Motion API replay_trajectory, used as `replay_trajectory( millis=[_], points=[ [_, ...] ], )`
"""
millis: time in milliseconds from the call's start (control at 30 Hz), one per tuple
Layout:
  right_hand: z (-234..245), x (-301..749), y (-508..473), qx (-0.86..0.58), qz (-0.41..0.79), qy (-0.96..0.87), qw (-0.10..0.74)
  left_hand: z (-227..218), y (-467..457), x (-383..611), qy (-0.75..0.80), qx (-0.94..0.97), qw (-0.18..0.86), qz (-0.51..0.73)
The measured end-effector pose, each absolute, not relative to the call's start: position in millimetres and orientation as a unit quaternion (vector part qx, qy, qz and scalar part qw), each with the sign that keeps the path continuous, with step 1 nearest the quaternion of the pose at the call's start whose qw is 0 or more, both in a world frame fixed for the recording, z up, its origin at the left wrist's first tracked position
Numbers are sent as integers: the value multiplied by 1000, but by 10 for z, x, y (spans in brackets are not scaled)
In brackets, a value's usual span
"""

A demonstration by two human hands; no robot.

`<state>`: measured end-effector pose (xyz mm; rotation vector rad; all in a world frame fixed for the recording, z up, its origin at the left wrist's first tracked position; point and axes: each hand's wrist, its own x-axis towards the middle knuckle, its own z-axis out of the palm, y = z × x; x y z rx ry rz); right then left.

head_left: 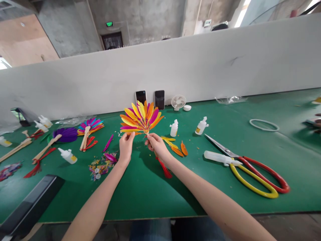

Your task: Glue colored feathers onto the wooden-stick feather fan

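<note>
I hold up a fan of orange, yellow and pink feathers (140,119) above the green table (155,190). My right hand (156,144) pinches the fan's base, fingers closed round its handle; a red tassel (164,169) hangs below that hand. My left hand (126,145) is closed on the lowest orange feather at the fan's left edge. Loose yellow and orange feathers (175,147) lie just right of my right hand.
Large scissors (250,170) with red and yellow handles and a glue bottle (218,157) lie to the right. Small glue bottles (174,128), two phones (150,98), a mini fan (178,102), a white ring (264,125). Left: finished feather fans (89,127), wooden sticks, sequins (100,166).
</note>
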<state>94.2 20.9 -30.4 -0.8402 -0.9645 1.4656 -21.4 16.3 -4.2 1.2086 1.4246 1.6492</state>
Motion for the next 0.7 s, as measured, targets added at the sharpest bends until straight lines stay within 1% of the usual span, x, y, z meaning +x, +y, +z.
replay_trajectory(
  millis=[200, 433, 700],
  points=[
    [-296, 938, 200, -357, 627, -405, 562, -66, 166, -197, 530, 455, 342, 629],
    [-272, 938, 177, -349, 638, -396, 561, -91, 158, -123, 485, 392, 451, 639],
    [-274, 927, 153, -363, 637, -396, 553, -60, 130, -94, 441, 337, 528, 643]
  ],
)
